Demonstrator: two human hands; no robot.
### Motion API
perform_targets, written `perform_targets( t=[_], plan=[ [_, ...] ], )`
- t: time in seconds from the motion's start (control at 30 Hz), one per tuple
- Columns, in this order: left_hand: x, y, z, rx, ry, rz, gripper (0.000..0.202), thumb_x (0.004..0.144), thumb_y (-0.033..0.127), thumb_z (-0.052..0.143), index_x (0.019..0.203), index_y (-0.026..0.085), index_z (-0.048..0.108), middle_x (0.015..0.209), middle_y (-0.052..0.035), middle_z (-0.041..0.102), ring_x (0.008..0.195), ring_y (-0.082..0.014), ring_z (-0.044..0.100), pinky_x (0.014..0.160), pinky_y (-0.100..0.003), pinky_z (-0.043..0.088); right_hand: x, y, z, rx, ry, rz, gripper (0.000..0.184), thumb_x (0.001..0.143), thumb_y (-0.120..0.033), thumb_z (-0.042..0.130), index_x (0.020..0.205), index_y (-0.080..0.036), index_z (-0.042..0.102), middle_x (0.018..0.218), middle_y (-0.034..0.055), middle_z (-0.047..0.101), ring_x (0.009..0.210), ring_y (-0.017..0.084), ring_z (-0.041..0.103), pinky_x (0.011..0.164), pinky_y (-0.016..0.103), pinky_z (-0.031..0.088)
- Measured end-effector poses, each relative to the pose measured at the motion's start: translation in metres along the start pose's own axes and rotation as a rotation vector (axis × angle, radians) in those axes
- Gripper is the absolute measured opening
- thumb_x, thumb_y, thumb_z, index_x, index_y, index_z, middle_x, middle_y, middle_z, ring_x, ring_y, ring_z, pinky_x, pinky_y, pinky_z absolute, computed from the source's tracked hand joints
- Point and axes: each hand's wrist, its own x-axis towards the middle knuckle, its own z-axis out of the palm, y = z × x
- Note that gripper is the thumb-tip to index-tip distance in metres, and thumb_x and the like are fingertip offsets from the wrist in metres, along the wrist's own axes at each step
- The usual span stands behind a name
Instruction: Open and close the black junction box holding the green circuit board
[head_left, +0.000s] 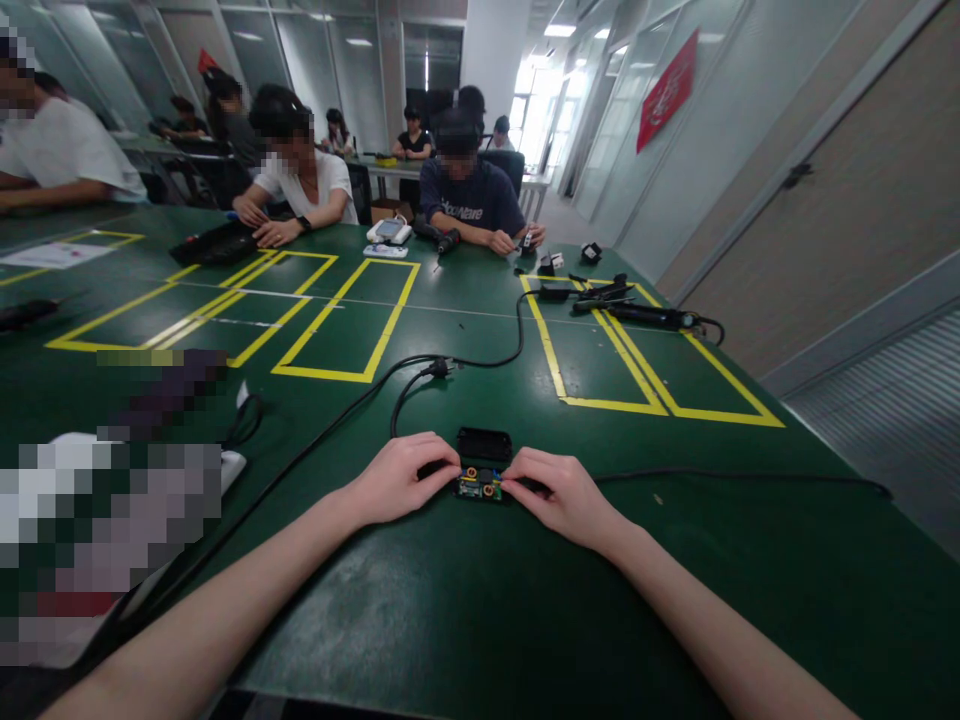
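So we've got a small green circuit board with copper-coloured ring coils (480,489) on the dark green tabletop (465,610), right between our hands. Our left hand (409,477) has thumb and fingertips pinched almost together on its left end, our right hand (553,490) likewise on the right; wire or edge, we can't tell. A black rectangular plastic shell (485,443) lies just beyond, a black power plug (440,368) further off.

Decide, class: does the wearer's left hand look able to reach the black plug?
Probably yes: the black plug lies beyond the left hand, with only table and cord between, though that hand is at the circuit board.
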Motion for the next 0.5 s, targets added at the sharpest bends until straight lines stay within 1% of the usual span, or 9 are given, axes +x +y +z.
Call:
perform_targets(
  t=[0.17,0.3,0.4,0.5],
  plan=[
    [-0.0003,0.0012,0.0002,0.025,-0.013,-0.005,0.024,0.104,0.028,0.056,0.09,0.017,0.071,0.089,-0.0049,0.072,0.081,-0.016,0.066,0.074,-0.026,0.053,-0.0006,-0.0015,0.0014,0.01,0.009,-0.015,0.021,0.103,-0.025,0.058,0.083,-0.021,0.065,0.08,0.0036,0.068,0.068,0.015,0.064,0.06,0.026,0.046],
    [0.0016,0.0011,0.001,0.077,0.004,0.042,0.024,0.105,0.029,0.057,0.089,0.017,0.071,0.085,-0.0048,0.073,0.083,-0.018,0.063,0.079,-0.03,0.052,0.0001,-0.003,0.0006,0.017,-0.007,-0.001,0.028,0.103,-0.026,0.058,0.076,-0.021,0.061,0.076,0.0026,0.066,0.068,0.015,0.063,0.061,0.026,0.046],
    [0.0024,-0.0001,0.0016,0.075,0.011,0.036,0.023,0.105,0.029,0.058,0.089,0.017,0.071,0.086,-0.0044,0.074,0.084,-0.0182,0.062,0.078,-0.03,0.051,0.0008,-0.0025,0.0003,-0.018,0.001,-0.027,0.029,0.103,-0.027,0.057,0.075,-0.021,0.06,0.074,0.0024,0.065,0.068,0.016,0.062,0.061,0.026,0.045],
    [0.0024,-0.0003,0.0014,0.062,-0.013,0.032,0.022,0.103,0.033,0.061,0.092,0.017,0.071,0.088,-0.0048,0.072,0.085,-0.0184,0.062,0.076,-0.029,0.051,0.0015,-0.0007,0.0007,-0.052,0.009,-0.054,0.026,0.102,-0.025,0.056,0.077,-0.021,0.06,0.076,0.0032,0.066,0.07,0.017,0.063,0.062,0.027,0.046]
  ],
)
